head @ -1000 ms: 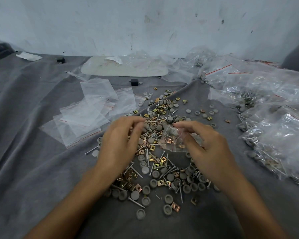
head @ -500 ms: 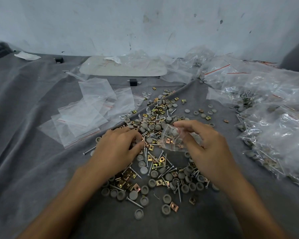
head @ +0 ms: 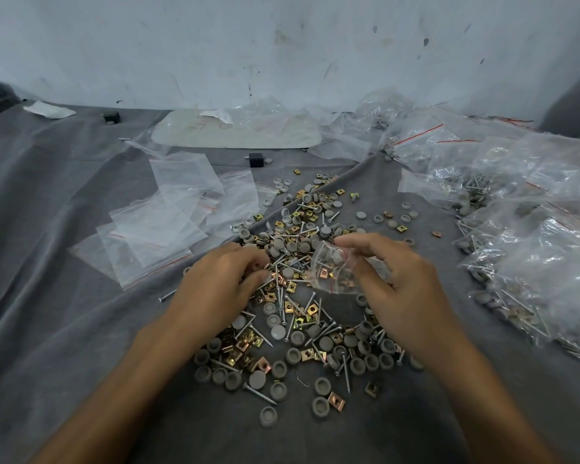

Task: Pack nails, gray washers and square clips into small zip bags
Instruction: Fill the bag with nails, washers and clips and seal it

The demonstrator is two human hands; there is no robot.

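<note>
- Nearest you, toward the near edge of the wrinkled gray cloth (head: 47, 329), loose stock lies scattered and overlapping. It is a mix of round gray plastic washers (head: 268, 416), brass-coloured square metal clips (head: 336, 399) and thin silver nails (head: 260, 394).
- Your left hand (head: 215, 289) lies palm down on the middle of that pile. Its fingers are curled and the tips are buried among the pieces, so I cannot tell whether they have caught anything.
- Your right hand (head: 409, 296), near it on the right, pinches a small clear zip bag with a red seal line (head: 329, 272) between thumb and fingers, over the pile. A clip, some washers and a nail show through the film. Which way the bag's mouth faces is unclear.
- This looks like mid-fill: the bag is partly loaded and the next piece is being fetched.
- Several things could go wrong from here:
  - The bag hangs from one pinch, so it may sag shut or tip and spill.
  - Nail points could pierce the thin film or prick your fingertips as you rake.
  - The tangle could give up two pieces at once and spoil the count.
- Farther off, toward the left edge, flat empty clear zip bags (head: 161, 229) lie fanned out.
- Toward the right edge sits a heap of filled clear bags (head: 543, 262). It looks slippery, and a nudge from your forearm could slide it into the loose stock.
- Near the far edge lie a flat white pad (head: 235, 132) and a small black block (head: 255, 159), below a scuffed pale wall (head: 282, 45).
</note>
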